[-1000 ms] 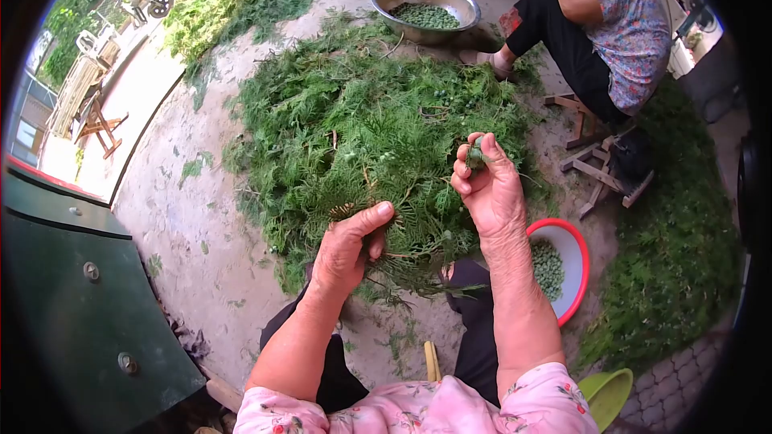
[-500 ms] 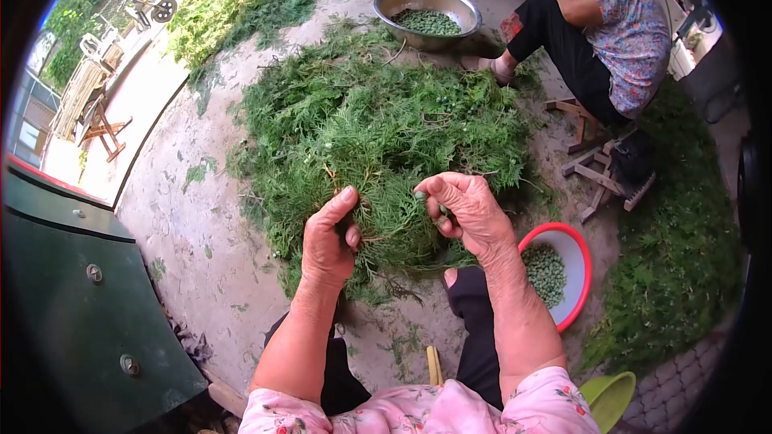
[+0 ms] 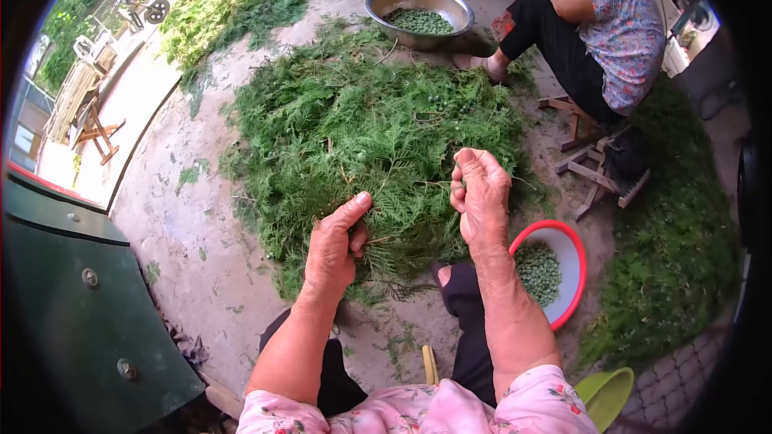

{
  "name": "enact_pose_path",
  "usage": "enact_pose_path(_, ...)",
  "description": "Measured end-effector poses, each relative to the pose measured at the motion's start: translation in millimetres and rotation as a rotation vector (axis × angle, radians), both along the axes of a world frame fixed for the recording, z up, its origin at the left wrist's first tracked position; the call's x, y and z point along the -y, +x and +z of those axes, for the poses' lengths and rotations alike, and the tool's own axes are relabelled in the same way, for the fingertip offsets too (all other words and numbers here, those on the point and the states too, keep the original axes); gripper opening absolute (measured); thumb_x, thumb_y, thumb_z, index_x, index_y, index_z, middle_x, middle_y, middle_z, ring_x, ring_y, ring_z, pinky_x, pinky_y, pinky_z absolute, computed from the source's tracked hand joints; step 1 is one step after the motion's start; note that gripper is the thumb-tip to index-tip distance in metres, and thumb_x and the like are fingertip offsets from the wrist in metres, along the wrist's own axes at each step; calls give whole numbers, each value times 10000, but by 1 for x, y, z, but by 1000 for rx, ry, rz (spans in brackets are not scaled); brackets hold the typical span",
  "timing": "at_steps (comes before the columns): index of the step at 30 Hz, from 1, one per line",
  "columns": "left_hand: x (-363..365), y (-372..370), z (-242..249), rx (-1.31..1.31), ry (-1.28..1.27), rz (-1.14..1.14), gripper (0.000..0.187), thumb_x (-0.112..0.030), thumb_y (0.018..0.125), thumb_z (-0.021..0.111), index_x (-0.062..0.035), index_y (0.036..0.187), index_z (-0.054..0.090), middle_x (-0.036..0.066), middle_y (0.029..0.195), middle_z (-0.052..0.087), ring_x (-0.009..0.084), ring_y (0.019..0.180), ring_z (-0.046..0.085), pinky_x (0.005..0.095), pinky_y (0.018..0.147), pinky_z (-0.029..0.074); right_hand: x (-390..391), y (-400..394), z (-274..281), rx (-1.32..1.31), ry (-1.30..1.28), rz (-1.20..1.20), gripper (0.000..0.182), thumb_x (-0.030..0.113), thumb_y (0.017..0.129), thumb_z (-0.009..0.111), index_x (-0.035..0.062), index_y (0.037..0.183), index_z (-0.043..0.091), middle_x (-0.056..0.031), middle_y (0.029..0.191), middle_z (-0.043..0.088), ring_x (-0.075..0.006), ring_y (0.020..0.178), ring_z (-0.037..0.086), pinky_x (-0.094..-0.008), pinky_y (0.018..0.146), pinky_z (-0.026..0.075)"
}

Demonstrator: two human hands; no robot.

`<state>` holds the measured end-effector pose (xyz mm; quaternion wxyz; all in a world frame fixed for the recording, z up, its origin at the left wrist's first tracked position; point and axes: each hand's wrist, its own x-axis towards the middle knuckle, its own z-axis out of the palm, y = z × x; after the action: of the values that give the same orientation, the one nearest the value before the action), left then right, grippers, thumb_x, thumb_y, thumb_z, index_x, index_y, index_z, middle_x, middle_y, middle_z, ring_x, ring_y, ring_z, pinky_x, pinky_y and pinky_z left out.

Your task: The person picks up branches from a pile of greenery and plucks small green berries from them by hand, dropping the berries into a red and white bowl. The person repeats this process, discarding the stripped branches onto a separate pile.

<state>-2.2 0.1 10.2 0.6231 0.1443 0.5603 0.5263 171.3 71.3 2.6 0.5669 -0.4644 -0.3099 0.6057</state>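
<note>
Near the wearer's knees, the left hand [image 3: 336, 247] clamps one green sprig [image 3: 386, 225]; the right hand [image 3: 481, 197] is curled shut, contents unclear. Two bowls hold green seeds: one red bowl [image 3: 576, 269] right, one steel bowl [image 3: 418, 2] far.

Both forearms bare, stretched forward over the green branch pile [image 3: 378, 128]. Left hand [image 3: 334, 249] low at the pile's near edge, thumb up, fingers curled into the sprigs. Right hand [image 3: 481, 197] raised above that edge, fingers bunched in a loose fist, wrist bent upward.
</note>
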Motion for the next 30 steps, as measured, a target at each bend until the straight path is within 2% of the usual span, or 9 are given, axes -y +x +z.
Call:
enact_pose_path(3,-1,-1,-2,-28,0,10,228,-324,792,652,-109,757,585,-23,532,444,85,464,390,247,426,296,-7,9,2,-159,8,94,217,265,869,583,55,899,536,-29,738,534,-65,536,471,-186,422,360)
enact_pose_path(6,-3,0,-8,31,41,66,203,-280,809,638,-98,752,570,-7,620,514,95,532,447,239,492,350,2,0,3,-319,-95,173,247,290,882,555,49,927,521,-84,832,577,-106,596,510,-225,462,391)
enact_pose_path(9,-3,6,-9,33,7,11,192,-252,793,654,-71,791,591,16,672,557,121,636,507,264,582,394,8,-7,-4,-342,-120,234,263,304,887,543,47,937,515,-83,836,572,-102,606,511,-222,456,382)
enact_pose_path(12,1,13,-14,64,75,-24,228,-169,733,708,-36,901,631,23,797,614,136,749,557,270,713,430,15,-15,-1,-315,-141,270,258,311,900,519,55,926,505,-65,808,546,-106,619,500,-217,468,374)
enact_pose_path(16,4,27,9,99,225,-127,241,-97,728,703,-28,949,635,36,866,638,127,820,577,281,772,452,19,-20,-7,-291,-167,277,269,333,908,496,66,933,504,-47,809,526,-110,648,487,-219,490,369)
enact_pose_path(21,1,32,-15,22,316,-98,211,-89,757,681,-19,952,640,39,855,641,123,774,593,254,736,465,23,-27,-8,-257,-198,250,275,353,904,501,82,946,518,-30,820,527,-104,660,475,-234,509,370)
enact_pose_path(23,0,29,-9,-8,192,-73,203,-49,750,677,-10,945,638,36,842,641,120,757,596,256,714,469,26,-28,-13,-171,-169,255,281,373,895,513,96,942,524,-18,816,523,-102,665,473,-230,513,368)
enact_pose_path(28,1,36,-17,0,337,4,149,-62,758,664,-14,898,645,34,804,630,112,656,548,265,665,443,33,-36,-8,-53,-156,250,280,381,898,506,103,882,531,22,759,503,-59,595,438,-214,453,327)
enact_pose_path(30,3,35,-24,-154,379,-92,132,-74,771,658,-7,884,645,36,774,628,120,615,547,257,622,447,36,-36,-10,-22,-139,280,278,381,900,502,106,876,536,36,749,496,-54,585,431,-214,446,321)
